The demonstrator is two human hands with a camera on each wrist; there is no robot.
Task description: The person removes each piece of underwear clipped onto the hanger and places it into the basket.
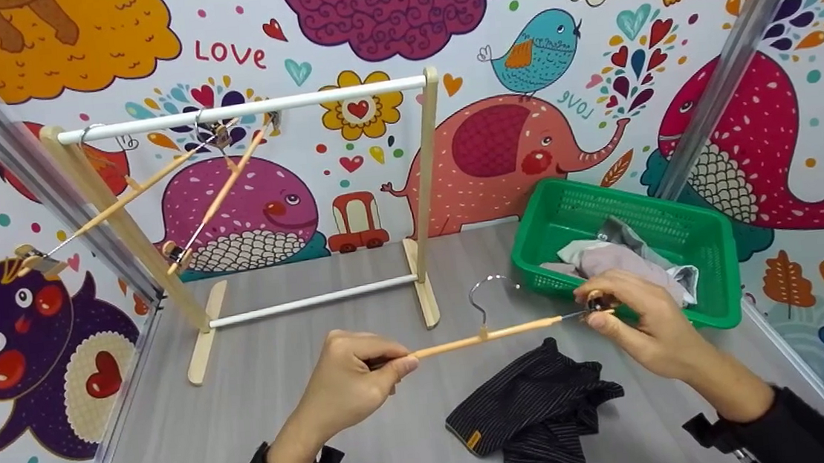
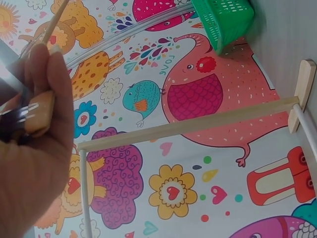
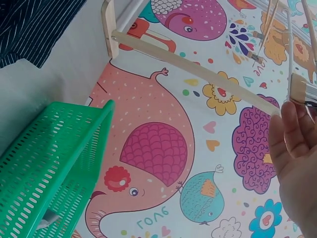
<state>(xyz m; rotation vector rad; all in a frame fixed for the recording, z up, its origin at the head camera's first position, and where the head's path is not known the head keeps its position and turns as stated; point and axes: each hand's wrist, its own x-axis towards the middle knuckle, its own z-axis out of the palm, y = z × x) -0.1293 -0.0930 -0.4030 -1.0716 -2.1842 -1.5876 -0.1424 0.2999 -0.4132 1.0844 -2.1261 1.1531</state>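
Grey table surface (image 1: pixel 288 436) is bounded at 12 o'clock by a wall covered in bright cartoon animals. A wooden rack (image 1: pixel 424 185) with a white top bar stands at 11 o'clock on the table; two clip hangers (image 1: pixel 208 204) are hung from its bar.

A wooden clip hanger (image 1: pixel 492 334) with a metal hook is held level above the table, between the two hands, at the centre of the head view. Its left end is pinched by the left hand (image 1: pixel 355 386), fingers curled round the clip there. Its right clip is pinched by the right hand (image 1: pixel 641 331) between thumb and fingers. The left wrist view confirms the grip on the clip and bar; in the right wrist view only the fingers beside the clip are shown.

A dark striped garment (image 1: pixel 540 414) lies crumpled on the table at 6 o'clock from the hanger, touched by neither hand. A green basket (image 1: pixel 711 235) with pale cloth (image 1: pixel 623 261) inside stands at 2 o'clock, just behind the right hand.

The hanger is judged light and stiff, with sprung clips that resist opening; it is best held at the clip ends, as shown. The garment is judged soft and limp, and is best taken by an edge or the waistband.
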